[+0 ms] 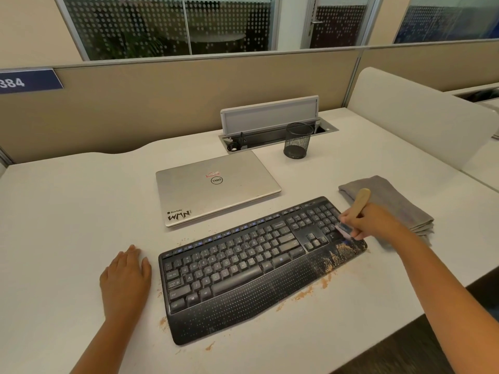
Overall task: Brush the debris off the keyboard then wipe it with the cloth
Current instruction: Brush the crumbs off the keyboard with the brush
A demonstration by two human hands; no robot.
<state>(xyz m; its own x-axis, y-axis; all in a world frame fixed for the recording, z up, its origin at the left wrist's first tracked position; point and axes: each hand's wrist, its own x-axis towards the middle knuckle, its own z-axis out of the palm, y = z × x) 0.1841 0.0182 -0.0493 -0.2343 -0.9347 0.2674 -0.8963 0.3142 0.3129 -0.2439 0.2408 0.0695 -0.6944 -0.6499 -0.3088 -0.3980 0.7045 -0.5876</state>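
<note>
Gripping brush (359, 203) — right hand (370, 221) over keyboard (251, 265) numpad, cloth (391, 203) behind

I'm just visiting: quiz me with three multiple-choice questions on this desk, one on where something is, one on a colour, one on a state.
1. Where does the folded cloth lie?
A. right of the keyboard
B. on the laptop
C. in the mesh cup

2. What colour is the keyboard?
A. white
B. black
C. red

3. How is the laptop?
A. open
B. closed
C. standing upright

Answers:
1 A, it lies on the desk beyond the right hand, which holds the brush.
2 B, its keys and palm rest are black.
3 B, its lid lies flat.
</note>
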